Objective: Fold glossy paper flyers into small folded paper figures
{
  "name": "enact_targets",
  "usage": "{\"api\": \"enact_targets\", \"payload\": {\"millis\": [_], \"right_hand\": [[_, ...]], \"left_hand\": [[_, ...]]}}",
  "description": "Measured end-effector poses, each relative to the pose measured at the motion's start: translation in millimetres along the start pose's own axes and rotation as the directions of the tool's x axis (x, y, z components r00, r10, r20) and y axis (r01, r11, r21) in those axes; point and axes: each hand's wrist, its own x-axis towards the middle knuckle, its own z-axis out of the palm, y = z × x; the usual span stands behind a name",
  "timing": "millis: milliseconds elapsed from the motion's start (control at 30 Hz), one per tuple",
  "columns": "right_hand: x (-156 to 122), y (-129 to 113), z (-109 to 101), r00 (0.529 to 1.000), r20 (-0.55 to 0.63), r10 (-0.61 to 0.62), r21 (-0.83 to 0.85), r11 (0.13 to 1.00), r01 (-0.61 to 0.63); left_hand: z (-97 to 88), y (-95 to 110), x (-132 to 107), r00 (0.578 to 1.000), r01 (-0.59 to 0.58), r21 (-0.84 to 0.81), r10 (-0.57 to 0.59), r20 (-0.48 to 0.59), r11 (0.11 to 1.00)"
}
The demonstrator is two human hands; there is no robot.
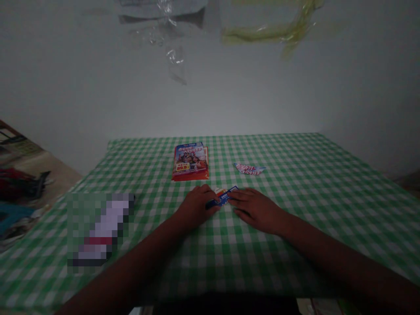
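Observation:
A small folded flyer (224,198), blue with white print and some red and yellow, lies on the tablecloth between my hands. My left hand (198,204) grips its left end, fingers bent over the paper. On the other end rests my right hand (255,207), its fingers stretched out over the paper and the thumb apart. Just beyond the left hand is a stack of printed flyers (190,162) with red borders and a group photo. Farther to the right sits another folded flyer (249,169), pale blue with red and white lettering.
A green and white checked tablecloth (315,175) covers the table, which meets a white wall (210,100) at the back. Near the left edge lies a pixelated long object (106,223). Tape strips (256,35) cling to the wall. Assorted items (19,188) are beyond the table's left side.

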Motion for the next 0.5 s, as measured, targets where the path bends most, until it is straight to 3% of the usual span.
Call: {"api": "enact_targets", "payload": {"millis": [200, 500], "right_hand": [[-2.4, 4.4, -4.5, 0.997, 0.036, 0.066, 0.041, 0.997, -0.067], [-0.1, 6.2, -7.2, 0.999, 0.002, 0.051, 0.072, 0.996, -0.051]], "left_hand": [[-10.7, -7.4, -3.3, 0.990, -0.083, -0.052, 0.088, 0.112, 0.995], [-26.7, -25.5, -10.3, 0.943, -0.157, -0.160, 0.196, 0.268, 0.975]]}}
